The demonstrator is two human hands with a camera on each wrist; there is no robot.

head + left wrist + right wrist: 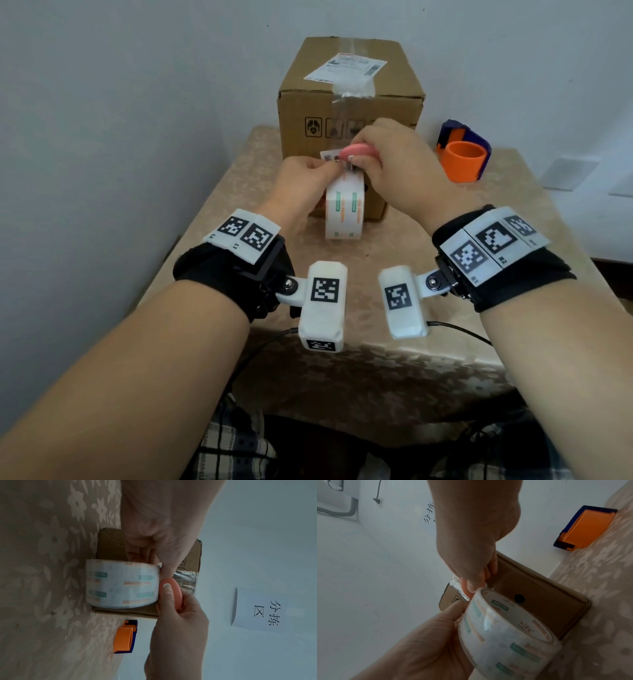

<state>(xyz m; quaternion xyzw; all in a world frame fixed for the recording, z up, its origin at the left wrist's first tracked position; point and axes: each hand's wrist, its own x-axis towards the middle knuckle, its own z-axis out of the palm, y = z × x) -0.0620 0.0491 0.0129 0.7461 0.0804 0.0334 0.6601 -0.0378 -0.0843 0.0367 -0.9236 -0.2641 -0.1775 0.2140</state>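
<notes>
Item: tape roll (344, 209), clear, printed in orange and green. It is held on edge directly below both hands and just in front of them. Whether its lower edge rests on the table (479, 240) cannot be told.

Left hand (301, 181): the fingers are curled and the top of the roll is pinched between thumb and fingertips.

Right hand (394, 171): it is closed round a small pink tool (359, 151), with the thumb laid on the tool's flat face. The tool is held at the roll's top, touching the left fingertips.

Cardboard box (349, 102): it is taped shut and labelled on top, and stands immediately beyond both hands, behind the roll.

Tape dispenser (462, 154): orange and blue, set on the table beyond and to the outer side of the right hand, well apart from it.

Paper sign (260, 609): fixed to the wall beyond the hands.
</notes>
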